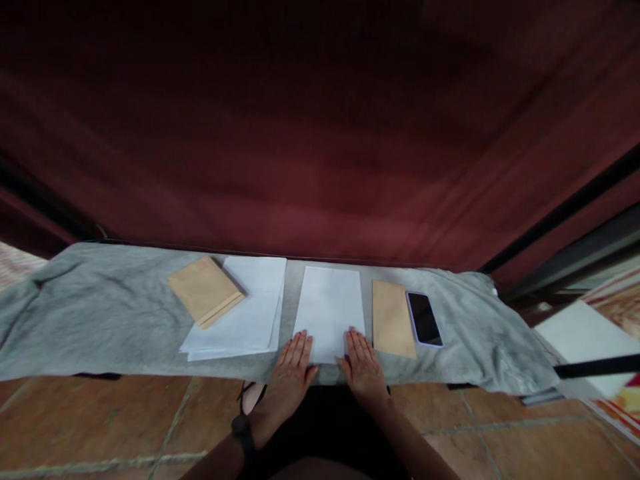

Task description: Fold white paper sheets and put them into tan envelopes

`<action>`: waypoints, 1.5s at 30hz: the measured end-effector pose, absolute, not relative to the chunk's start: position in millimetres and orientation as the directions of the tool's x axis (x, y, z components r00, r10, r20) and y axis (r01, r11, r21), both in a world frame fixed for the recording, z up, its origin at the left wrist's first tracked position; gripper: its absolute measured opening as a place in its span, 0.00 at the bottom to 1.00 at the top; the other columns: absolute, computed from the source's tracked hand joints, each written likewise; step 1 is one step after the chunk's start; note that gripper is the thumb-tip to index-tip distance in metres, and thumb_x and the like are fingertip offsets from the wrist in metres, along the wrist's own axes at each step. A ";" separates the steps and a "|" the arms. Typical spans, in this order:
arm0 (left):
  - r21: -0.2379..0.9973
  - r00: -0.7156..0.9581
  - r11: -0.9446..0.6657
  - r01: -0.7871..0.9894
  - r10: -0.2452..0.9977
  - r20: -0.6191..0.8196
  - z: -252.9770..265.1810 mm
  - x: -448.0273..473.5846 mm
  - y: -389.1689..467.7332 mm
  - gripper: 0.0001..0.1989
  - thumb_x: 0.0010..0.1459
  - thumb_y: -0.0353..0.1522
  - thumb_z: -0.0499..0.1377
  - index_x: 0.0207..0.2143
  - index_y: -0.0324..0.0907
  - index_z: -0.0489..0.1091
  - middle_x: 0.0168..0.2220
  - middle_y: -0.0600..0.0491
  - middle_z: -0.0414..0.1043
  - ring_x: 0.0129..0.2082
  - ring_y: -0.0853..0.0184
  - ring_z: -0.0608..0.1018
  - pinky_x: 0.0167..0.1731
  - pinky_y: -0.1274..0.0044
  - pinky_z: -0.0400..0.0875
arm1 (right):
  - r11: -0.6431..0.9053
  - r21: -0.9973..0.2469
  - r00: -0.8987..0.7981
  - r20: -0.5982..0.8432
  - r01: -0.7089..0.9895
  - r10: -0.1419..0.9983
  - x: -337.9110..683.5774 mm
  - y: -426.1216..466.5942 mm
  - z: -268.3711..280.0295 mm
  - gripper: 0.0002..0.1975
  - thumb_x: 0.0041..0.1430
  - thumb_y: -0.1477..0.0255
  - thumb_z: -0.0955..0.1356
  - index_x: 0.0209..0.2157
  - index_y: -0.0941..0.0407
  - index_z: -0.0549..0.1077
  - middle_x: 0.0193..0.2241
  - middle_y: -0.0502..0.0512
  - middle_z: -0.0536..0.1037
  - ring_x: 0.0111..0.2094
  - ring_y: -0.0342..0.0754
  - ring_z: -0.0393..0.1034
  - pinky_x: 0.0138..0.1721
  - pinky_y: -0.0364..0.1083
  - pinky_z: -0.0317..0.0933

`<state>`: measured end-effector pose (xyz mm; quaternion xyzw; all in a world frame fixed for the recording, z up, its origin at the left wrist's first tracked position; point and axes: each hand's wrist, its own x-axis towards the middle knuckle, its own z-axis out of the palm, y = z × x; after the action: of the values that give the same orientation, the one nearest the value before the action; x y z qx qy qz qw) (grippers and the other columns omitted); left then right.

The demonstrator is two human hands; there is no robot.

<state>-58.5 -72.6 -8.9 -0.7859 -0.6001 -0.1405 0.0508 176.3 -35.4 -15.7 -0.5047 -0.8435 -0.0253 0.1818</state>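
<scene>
A single white sheet of paper [330,300] lies upright before me on a grey cloth. My left hand [293,367] rests flat at its lower left corner, fingers stretched out. At the lower right corner my right hand [363,367] lies flat too, its fingers pointing away from me. Neither hand grips anything. To the right of the sheet is a brown envelope [393,319]. On the left, a stack of white paper [255,310] is partly covered by a pile of brown envelopes [205,287].
A phone [425,319] with a pale purple case lies beside the right envelope. The grey cloth [110,307] covers a narrow surface, with a dark red hanging fabric [320,167] along its far edge. Tiled floor [210,407] shows below. A white board-like object [585,333] is at the right.
</scene>
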 end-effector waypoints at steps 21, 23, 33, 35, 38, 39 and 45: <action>0.088 0.385 -0.421 0.903 0.883 0.269 -4.8 -19.0 -22.7 0.29 0.67 0.29 0.45 0.69 0.37 0.52 0.69 0.43 0.56 0.70 0.61 0.58 0.68 0.62 0.54 | 0.443 -0.222 -0.341 0.381 0.868 0.859 147.7 -27.8 -12.8 0.25 0.73 0.64 0.57 0.65 0.61 0.64 0.66 0.62 0.65 0.67 0.53 0.58 0.66 0.55 0.54; 0.082 0.335 -0.374 0.924 0.893 0.302 -12.4 -26.3 -21.4 0.28 0.68 0.32 0.45 0.69 0.35 0.52 0.69 0.42 0.56 0.70 0.61 0.58 0.67 0.63 0.55 | 0.441 -0.205 -0.330 0.417 0.874 0.847 151.8 -28.8 -15.8 0.26 0.72 0.63 0.59 0.65 0.62 0.63 0.66 0.64 0.64 0.67 0.55 0.58 0.66 0.55 0.54; 0.118 0.328 -0.366 0.923 0.909 0.257 -10.5 3.7 45.2 0.27 0.70 0.37 0.45 0.69 0.41 0.53 0.70 0.46 0.54 0.71 0.59 0.56 0.67 0.59 0.52 | 0.483 -0.127 -0.370 0.486 0.866 0.792 159.1 -28.2 -22.9 0.28 0.72 0.63 0.60 0.67 0.60 0.59 0.66 0.65 0.64 0.65 0.57 0.60 0.63 0.57 0.58; 0.123 0.312 -0.350 0.929 0.917 0.247 -9.0 3.1 63.3 0.28 0.70 0.40 0.46 0.69 0.40 0.54 0.70 0.45 0.55 0.70 0.58 0.56 0.68 0.59 0.52 | 0.492 -0.123 -0.385 0.473 0.862 0.793 159.2 -29.8 -22.3 0.30 0.71 0.62 0.61 0.68 0.61 0.56 0.66 0.66 0.63 0.66 0.58 0.60 0.63 0.57 0.59; 0.108 0.242 -0.272 0.956 0.943 0.230 -6.2 -13.3 86.9 0.29 0.71 0.42 0.44 0.68 0.37 0.55 0.70 0.42 0.53 0.70 0.58 0.56 0.68 0.60 0.51 | 0.491 -0.143 -0.384 0.455 0.859 0.803 161.9 -35.0 -21.1 0.31 0.70 0.62 0.62 0.69 0.60 0.54 0.67 0.66 0.62 0.66 0.59 0.59 0.63 0.58 0.60; 0.102 0.213 -0.240 0.965 0.951 0.223 -5.1 -20.6 93.5 0.29 0.71 0.41 0.44 0.68 0.36 0.55 0.70 0.42 0.53 0.71 0.58 0.56 0.68 0.60 0.51 | 0.488 -0.157 -0.379 0.449 0.859 0.810 163.1 -36.1 -21.0 0.31 0.70 0.62 0.63 0.69 0.59 0.55 0.66 0.65 0.63 0.66 0.59 0.59 0.63 0.58 0.60; 0.107 0.098 -0.118 0.987 0.978 0.182 -0.5 -35.6 118.3 0.29 0.71 0.40 0.42 0.68 0.34 0.56 0.69 0.40 0.54 0.71 0.55 0.55 0.68 0.58 0.48 | 0.479 -0.303 -0.331 0.429 0.824 0.841 156.4 3.0 -14.9 0.24 0.73 0.66 0.57 0.66 0.57 0.62 0.63 0.63 0.69 0.65 0.55 0.62 0.62 0.58 0.61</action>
<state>-35.6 118.3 -0.5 -0.7405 -0.6636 -0.1042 0.0212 156.4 3.0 -14.9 -0.5102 -0.8156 0.0154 0.2724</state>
